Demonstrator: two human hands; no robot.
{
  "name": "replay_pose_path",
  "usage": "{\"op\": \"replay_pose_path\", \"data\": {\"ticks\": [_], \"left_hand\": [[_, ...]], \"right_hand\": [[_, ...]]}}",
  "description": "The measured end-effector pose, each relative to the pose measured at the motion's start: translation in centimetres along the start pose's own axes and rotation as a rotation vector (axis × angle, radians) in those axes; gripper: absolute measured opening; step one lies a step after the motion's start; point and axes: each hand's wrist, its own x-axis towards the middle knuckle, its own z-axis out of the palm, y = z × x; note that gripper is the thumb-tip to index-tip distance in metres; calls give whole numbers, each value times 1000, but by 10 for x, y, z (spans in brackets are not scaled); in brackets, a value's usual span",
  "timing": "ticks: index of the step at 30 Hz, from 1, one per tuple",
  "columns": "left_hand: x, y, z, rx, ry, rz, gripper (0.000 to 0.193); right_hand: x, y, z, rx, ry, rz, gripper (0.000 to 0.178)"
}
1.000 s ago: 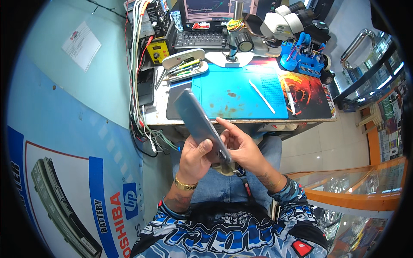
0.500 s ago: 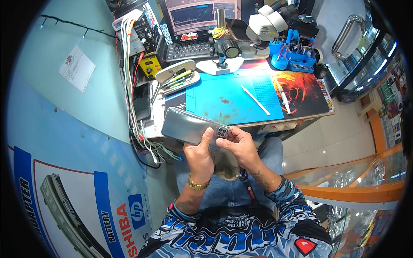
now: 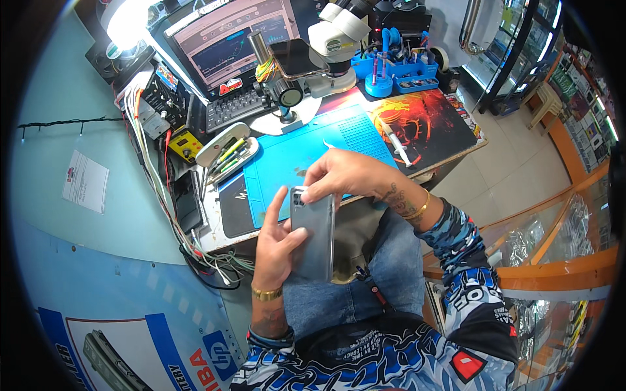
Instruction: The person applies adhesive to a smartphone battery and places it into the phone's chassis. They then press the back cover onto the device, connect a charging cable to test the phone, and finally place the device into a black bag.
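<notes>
A grey smartphone [image 3: 314, 242] stands upright over my lap with its back toward me and its camera block at the upper left corner. My left hand [image 3: 272, 246] grips its left edge, thumb on the back and index finger stretched up beside the corner. At the top end, my right hand [image 3: 349, 174] pinches the phone close to the cameras. Fingers behind the phone are hidden. Beyond my hands lies a blue work mat [image 3: 277, 156]; the right hand covers most of a white stick [image 3: 328, 144] on it.
An open case of tools [image 3: 231, 153] lies left of the mat, a syringe [image 3: 396, 146] right of it. Behind stand a microscope [image 3: 339, 32], a keyboard [image 3: 231, 111] and a blue tool holder [image 3: 398, 68]. Cables [image 3: 153, 173] hang along the left wall.
The phone has turned from lying sideways to upright, its camera end now at the top. My right hand has moved to that end. The view has swung rightward.
</notes>
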Motion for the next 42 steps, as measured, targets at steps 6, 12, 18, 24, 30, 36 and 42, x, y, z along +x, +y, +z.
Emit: {"op": "replay_pose_path", "data": {"ticks": [6, 12, 18, 24, 30, 36, 42], "left_hand": [[21, -23, -12, -256, 39, -74, 54], [27, -27, -15, -552, -51, -132, 44], [29, -30, -19, -603, 7, -125, 39], [38, -32, -17, -602, 100, -186, 42], [29, -33, -22, -535, 265, -100, 55], [30, -45, -32, -493, 52, -13, 55], [2, -23, -25, -403, 159, 25, 48]], "right_hand": [[-25, -25, -71, -112, 383, 18, 46], [-85, 79, -321, -542, 1754, -219, 36], [-101, 155, -429, -415, 1565, 229, 45], [-133, 157, -448, 116, 1318, 185, 24], [-99, 148, -437, -162, 1443, -177, 19], [-124, 142, -420, 28, 1475, 43, 18], [-86, 152, -390, -212, 1406, -50, 23]]}}
